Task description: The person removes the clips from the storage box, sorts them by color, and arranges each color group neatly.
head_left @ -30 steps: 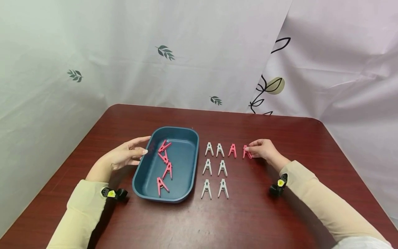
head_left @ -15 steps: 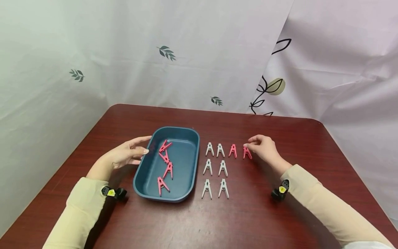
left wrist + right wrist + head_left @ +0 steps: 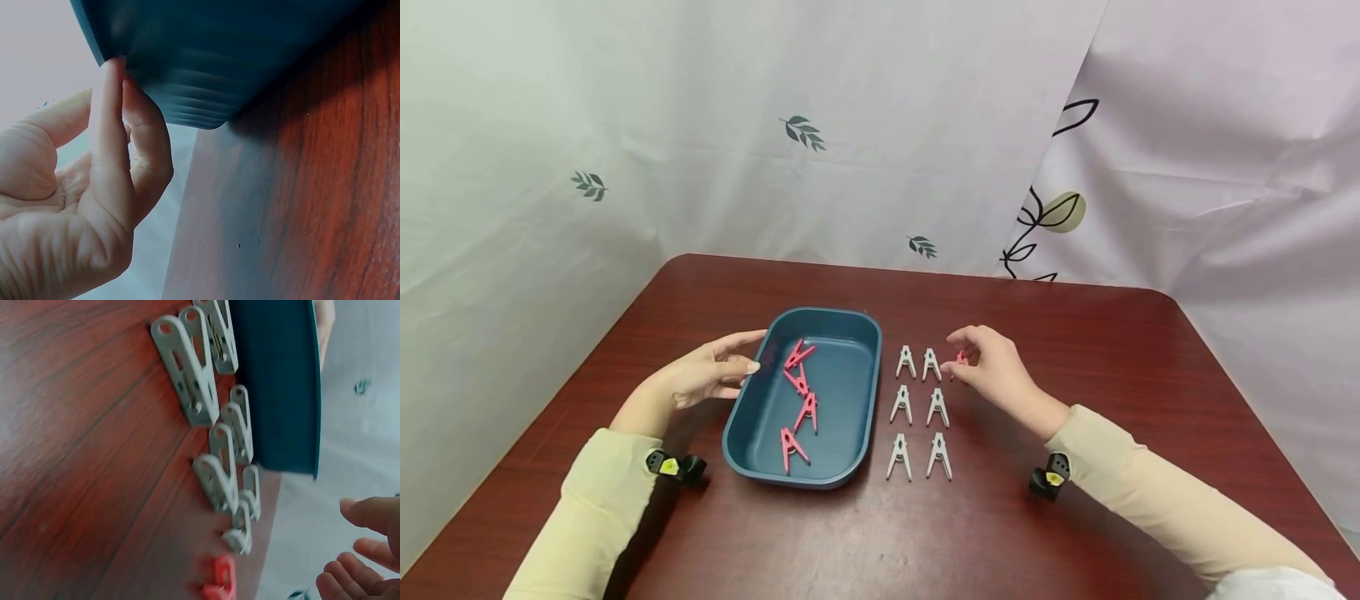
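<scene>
A blue tray (image 3: pixel 844 396) stands on the table with several red clothespins (image 3: pixel 793 448) lying loose in it. My left hand (image 3: pixel 700 375) holds the tray's left side, thumb at the rim; the left wrist view shows its fingers against the outer wall (image 3: pixel 187 75). To the tray's right, several pale grey clothespins (image 3: pixel 901 406) stand in two columns. My right hand (image 3: pixel 996 371) hovers by a red clothespin (image 3: pixel 962 357) beside the back row, its thumb and fingers apart, holding nothing in the right wrist view. The other red clothespin is hidden behind this hand.
The dark red-brown table (image 3: pixel 925 542) reaches well past both hands. A pale curtain (image 3: pixel 865 150) with leaf prints hangs behind it. Each wrist wears a small black camera (image 3: pixel 676 465). The grey clothespins stand close to the tray's right wall.
My right hand has let go of the outer red clothespin and moved left to the inner one. The left hand stays at the tray.
</scene>
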Available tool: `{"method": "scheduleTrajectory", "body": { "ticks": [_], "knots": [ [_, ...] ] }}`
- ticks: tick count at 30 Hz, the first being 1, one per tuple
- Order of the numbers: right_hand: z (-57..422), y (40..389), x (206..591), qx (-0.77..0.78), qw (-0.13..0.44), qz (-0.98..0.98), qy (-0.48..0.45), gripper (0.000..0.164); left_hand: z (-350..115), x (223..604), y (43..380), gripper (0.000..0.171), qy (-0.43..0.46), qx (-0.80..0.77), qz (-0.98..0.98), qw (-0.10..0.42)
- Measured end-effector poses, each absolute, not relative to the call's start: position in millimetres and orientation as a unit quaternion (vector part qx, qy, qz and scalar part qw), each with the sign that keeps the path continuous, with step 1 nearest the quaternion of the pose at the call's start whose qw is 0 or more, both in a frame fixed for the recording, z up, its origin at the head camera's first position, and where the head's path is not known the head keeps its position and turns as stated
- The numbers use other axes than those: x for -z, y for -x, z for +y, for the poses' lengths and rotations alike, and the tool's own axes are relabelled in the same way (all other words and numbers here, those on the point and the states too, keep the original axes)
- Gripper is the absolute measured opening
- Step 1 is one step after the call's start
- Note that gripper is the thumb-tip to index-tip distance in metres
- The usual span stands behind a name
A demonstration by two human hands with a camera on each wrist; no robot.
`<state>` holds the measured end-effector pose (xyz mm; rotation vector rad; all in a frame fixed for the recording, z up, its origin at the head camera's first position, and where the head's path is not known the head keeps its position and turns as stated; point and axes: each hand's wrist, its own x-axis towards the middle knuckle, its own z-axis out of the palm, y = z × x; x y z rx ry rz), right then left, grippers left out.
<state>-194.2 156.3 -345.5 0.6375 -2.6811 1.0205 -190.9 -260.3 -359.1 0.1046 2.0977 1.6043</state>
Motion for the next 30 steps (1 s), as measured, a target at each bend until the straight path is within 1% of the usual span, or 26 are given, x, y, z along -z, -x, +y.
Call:
{"method": "scheduleTrajectory", "body": {
  "ticks": [6, 11, 16, 22, 30],
  "knots": [
    [135, 189, 339, -0.353, 0.132, -0.880, -0.289, 0.032, -261, 359, 192, 0.073, -0.042, -0.588, 0.769, 0.248],
    [115, 187, 336, -0.363, 0.130, -0.850, -0.358, 0.031, -261, 359, 193, 0.073, -0.040, -0.585, 0.770, 0.251],
    [98, 186, 335, -0.345, 0.109, -0.829, -0.425, 0.033, -261, 359, 192, 0.074, -0.044, -0.584, 0.770, 0.253],
    [84, 185, 335, -0.299, 0.065, -0.832, -0.464, 0.035, -261, 358, 192, 0.073, -0.045, -0.587, 0.766, 0.256],
    [61, 189, 333, -0.236, 0.023, -0.819, -0.523, 0.037, -262, 357, 193, 0.073, -0.043, -0.585, 0.767, 0.259]
  ]
}}
